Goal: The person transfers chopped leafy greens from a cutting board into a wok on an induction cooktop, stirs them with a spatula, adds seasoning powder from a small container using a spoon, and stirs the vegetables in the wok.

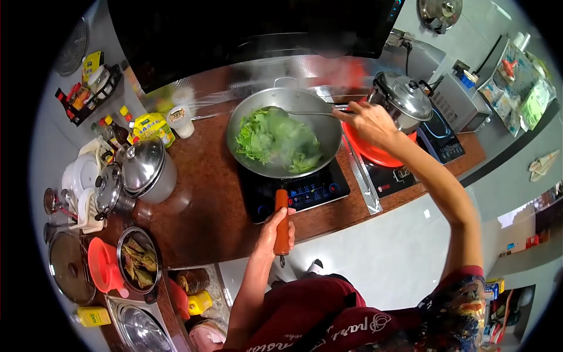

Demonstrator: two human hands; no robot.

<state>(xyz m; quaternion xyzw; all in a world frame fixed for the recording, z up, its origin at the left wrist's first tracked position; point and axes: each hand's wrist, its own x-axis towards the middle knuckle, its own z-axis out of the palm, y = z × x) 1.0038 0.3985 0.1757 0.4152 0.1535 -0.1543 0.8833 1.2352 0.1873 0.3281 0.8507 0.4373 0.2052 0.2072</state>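
A wok (239, 141) rests on a black induction cooker (316, 190). Leafy greens (264, 138) lie heaped inside it under light steam. My left hand (271, 233) is closed around its wooden handle (282, 217), which points toward me. Over the right rim, my right hand (370, 122) grips a long metal spatula (311, 112) by the end of its handle. The spatula reaches leftward across the wok, and its head is partly hidden among the greens near the far left side.
A lidded steel pot (404, 97) and a red basin (375, 149) stand at the right. Lidded pots (149, 170), a white tub (180, 121) and sauce bottles (120, 130) stand left. A bowl of brownish food (139, 261) sits near left; a dark hood (246, 29) hangs above.
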